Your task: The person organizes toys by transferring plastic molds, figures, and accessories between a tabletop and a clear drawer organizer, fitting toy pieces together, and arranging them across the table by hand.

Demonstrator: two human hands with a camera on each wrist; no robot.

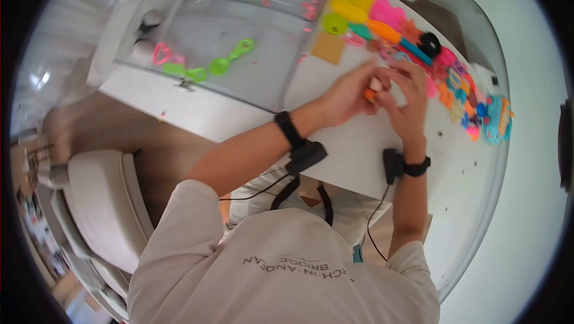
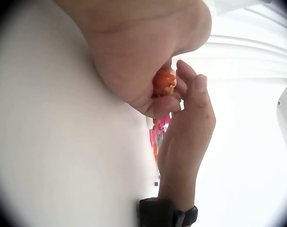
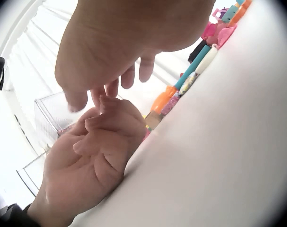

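My left hand (image 1: 353,93) holds a small glossy orange piece with yellow and whitish bits (image 2: 164,82) in its curled fingers. What kind of thing it is does not show. In the right wrist view the left hand (image 3: 93,151) has its fingers folded over, and the piece is hidden. Close against it, my right hand (image 1: 409,99) reaches in from the other side. Its fingertips come right up to the orange piece in the left wrist view. Seen from the right wrist, the right hand's fingers hang loosely bent above the left, the thumb apart from them.
Colourful toys line the white table's (image 1: 359,150) far edge: a yellow piece (image 1: 351,1), an orange piece (image 1: 384,31), a blue stick (image 1: 415,53), a turquoise toy (image 1: 496,120). A tan square (image 1: 327,47) lies nearer. At left, a clear container (image 1: 197,31) holds green spoon-like pieces (image 1: 232,58).
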